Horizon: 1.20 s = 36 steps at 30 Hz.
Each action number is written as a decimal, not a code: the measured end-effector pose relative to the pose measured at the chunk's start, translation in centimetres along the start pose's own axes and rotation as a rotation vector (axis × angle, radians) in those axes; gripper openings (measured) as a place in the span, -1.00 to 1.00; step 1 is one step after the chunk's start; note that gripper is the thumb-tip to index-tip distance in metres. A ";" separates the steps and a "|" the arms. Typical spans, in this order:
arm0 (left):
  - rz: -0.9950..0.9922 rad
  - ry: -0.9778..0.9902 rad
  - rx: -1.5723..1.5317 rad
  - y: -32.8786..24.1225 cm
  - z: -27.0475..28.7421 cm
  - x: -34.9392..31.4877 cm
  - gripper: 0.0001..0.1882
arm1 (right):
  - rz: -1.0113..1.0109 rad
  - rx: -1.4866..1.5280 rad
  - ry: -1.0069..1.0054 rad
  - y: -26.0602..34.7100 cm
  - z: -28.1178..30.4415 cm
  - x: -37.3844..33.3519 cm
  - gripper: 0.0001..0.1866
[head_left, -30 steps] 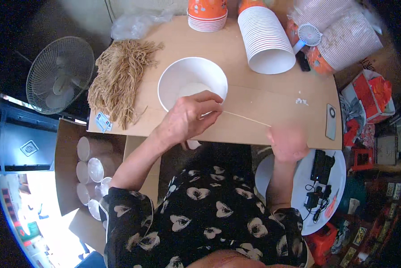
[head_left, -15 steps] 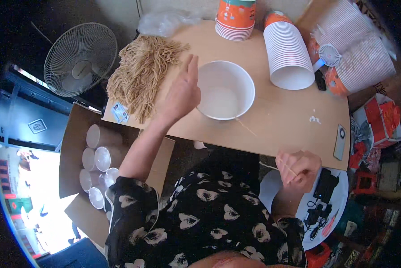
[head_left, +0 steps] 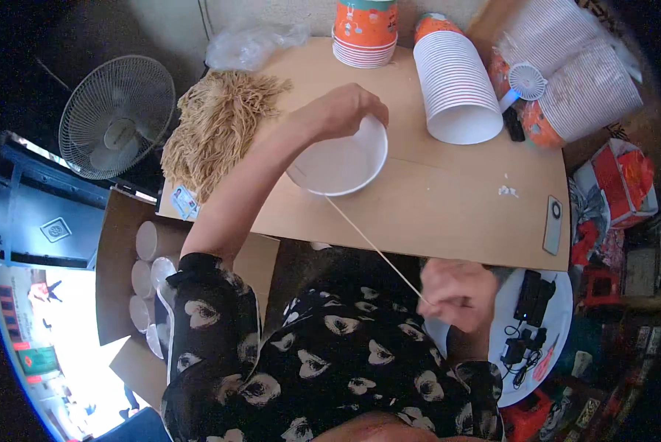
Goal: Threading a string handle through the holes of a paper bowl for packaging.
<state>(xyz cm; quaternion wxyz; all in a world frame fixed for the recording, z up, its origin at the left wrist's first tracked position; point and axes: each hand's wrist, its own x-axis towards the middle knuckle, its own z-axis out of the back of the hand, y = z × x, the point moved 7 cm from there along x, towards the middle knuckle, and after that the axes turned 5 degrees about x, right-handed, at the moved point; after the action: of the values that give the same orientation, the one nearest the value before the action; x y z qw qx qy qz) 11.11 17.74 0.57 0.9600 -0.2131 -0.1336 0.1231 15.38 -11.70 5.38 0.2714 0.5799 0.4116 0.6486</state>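
A person's black shirt [head_left: 338, 361] with pale heart shapes filled the bottom centre of the frame. At lower left, a cardboard box [head_left: 117, 295] held pale cups [head_left: 153, 241]. At lower right, black adapters [head_left: 534, 298] and tangled cables lay on a round white surface [head_left: 561, 313].

Right of centre, in front of the table edge, was the right hand [head_left: 459, 293]. It was slightly blurred, its fingers curled in and pinching the end of a thin, pale strand [head_left: 374, 248]. The strand stretched taut toward the upper left, up to the near rim of a white bowl [head_left: 338, 166].

The bowl sat on the brown table [head_left: 448, 221], just above the centre of the frame, its open mouth facing the viewer. The left hand [head_left: 352, 110] arched over its far side, fingers bent downward at the rim; the fingertips were hidden, so whether they pinched anything could not be told.

A heap of tan strands [head_left: 212, 132] lay left of the bowl. A phone [head_left: 553, 225] lay near the table's right edge.

Farther back, at upper right, a long stack of white bowls [head_left: 455, 85] lay on its side; an orange-patterned stack [head_left: 364, 37] stood at top centre. A wire-caged fan [head_left: 120, 110] stood at upper left.
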 end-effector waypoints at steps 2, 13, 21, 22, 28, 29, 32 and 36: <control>-0.221 0.052 0.068 -2.5 -0.4 0.7 -0.72 | -0.124 -0.062 -0.001 -1.5 -0.4 0.3 -0.97; -0.109 -0.254 -0.219 -12.6 0.9 -7.9 -0.72 | -0.506 -0.006 -0.224 -9.3 -0.6 -0.5 -0.80; 0.003 -0.162 -0.384 -15.0 -0.2 -14.4 -0.75 | -0.568 0.018 -0.246 -9.3 -0.2 -0.8 -0.80; 0.003 -0.187 -0.354 -14.5 -0.2 -14.9 -0.79 | -0.570 0.017 -0.244 -9.3 -0.1 -1.0 -0.80; 0.069 -0.192 -0.334 -14.3 -0.3 -15.8 -0.91 | -0.503 -0.063 -0.350 -9.3 0.7 -2.2 -0.82; 0.068 -0.204 -0.339 -14.0 -0.4 -16.1 -0.92 | -0.473 -0.113 -0.365 -9.3 0.7 -2.0 -0.82; 0.091 -0.215 -0.359 -13.4 -0.8 -16.8 -0.92 | -0.462 -0.127 -0.414 -9.5 0.5 -2.0 -0.82; 0.085 -0.217 -0.327 -13.3 -1.3 -16.9 -0.92 | -0.473 -0.003 -0.479 -9.5 0.3 -1.7 -0.83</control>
<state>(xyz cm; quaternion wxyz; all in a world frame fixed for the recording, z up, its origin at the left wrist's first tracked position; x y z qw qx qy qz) -1.95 0.62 1.87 0.8864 -0.3572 -0.2455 0.1622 14.81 -8.19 -3.57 0.5046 0.6038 0.4582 0.4134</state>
